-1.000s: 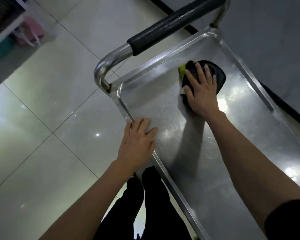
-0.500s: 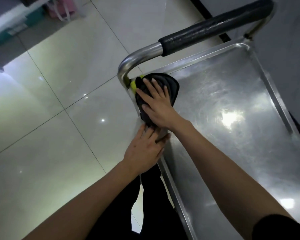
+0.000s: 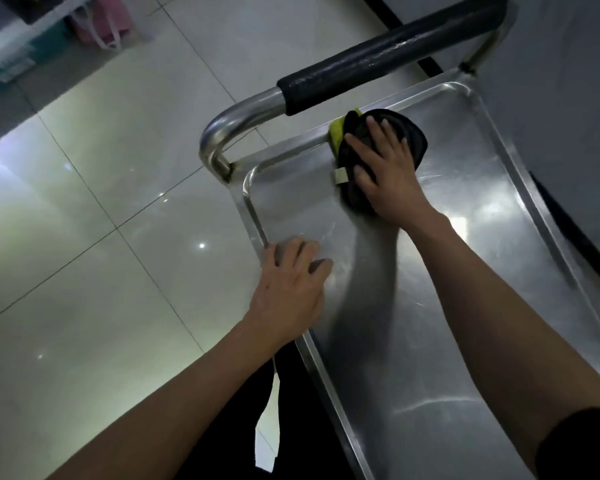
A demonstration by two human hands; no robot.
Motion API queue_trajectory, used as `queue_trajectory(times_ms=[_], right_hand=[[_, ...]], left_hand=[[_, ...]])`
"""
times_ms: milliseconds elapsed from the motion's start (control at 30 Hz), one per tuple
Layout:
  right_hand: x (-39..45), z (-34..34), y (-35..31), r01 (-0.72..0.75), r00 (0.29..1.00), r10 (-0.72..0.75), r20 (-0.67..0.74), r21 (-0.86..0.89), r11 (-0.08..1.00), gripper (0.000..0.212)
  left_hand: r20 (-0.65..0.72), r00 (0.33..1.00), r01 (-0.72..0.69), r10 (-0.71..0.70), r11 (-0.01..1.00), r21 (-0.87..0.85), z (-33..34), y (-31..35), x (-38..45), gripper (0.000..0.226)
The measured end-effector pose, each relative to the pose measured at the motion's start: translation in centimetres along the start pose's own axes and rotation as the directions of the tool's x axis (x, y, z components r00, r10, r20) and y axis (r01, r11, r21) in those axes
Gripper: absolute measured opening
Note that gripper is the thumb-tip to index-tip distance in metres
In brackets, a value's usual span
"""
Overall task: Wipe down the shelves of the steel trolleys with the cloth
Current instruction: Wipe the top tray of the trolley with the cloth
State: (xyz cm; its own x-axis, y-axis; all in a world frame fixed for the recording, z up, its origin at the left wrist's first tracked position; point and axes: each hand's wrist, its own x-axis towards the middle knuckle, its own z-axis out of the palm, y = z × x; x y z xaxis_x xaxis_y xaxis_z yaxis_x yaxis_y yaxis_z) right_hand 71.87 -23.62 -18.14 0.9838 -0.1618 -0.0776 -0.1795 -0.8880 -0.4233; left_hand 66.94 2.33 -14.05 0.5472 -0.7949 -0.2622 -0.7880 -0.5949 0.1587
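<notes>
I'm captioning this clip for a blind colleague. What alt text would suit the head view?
A person's right hand presses a dark cloth flat on a steel trolley shelf, close to its far rim below the padded handle. The left hand rests flat on the shelf's left edge, above a glossy tiled floor.

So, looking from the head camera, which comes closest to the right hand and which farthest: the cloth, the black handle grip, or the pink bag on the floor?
Measured from the right hand:
1. The cloth, directly under its pressing fingers on the trolley shelf.
2. The black handle grip, just beyond the shelf's far rim.
3. The pink bag, far off to the upper left on the floor.
</notes>
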Motion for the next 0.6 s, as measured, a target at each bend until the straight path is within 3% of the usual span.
queue_trajectory(times_ms=[167, 267, 367, 500, 600], right_hand=[[-0.4, -2.9, 6.1, -0.122, 0.991, 0.123, -0.046, 0.021, 0.992, 0.056], [-0.4, -4.2, 10.1, -0.239, 0.965, 0.24, -0.104, 0.022, 0.971, 0.057], [-0.1, -5.4, 13.2, -0.346, 0.926, 0.342, -0.16, 0.006, 0.938, 0.057], [0.3, -5.4, 13.9, -0.395, 0.898, 0.391, -0.201, 0.025, 0.919, 0.057], [-1.2, -4.7, 12.8, -0.418, 0.884, 0.416, -0.213, 0.041, 0.908, 0.055]], left_hand=[[0.075, 0.992, -0.1, 0.101, 0.995, -0.024, -0.6, 4.5, 5.9, 0.047], [0.148, 0.988, -0.037, 0.038, 0.999, -0.01, -0.2, 6.8, 7.4, 0.041], [0.207, 0.978, -0.014, 0.018, 1.0, -0.022, 0.6, 7.4, 7.1, 0.055], [0.267, 0.963, -0.025, 0.034, 0.999, -0.037, 0.9, 7.0, 7.3, 0.078], [0.299, 0.952, -0.055, 0.062, 0.998, -0.031, 0.7, 6.8, 7.3, 0.082]])
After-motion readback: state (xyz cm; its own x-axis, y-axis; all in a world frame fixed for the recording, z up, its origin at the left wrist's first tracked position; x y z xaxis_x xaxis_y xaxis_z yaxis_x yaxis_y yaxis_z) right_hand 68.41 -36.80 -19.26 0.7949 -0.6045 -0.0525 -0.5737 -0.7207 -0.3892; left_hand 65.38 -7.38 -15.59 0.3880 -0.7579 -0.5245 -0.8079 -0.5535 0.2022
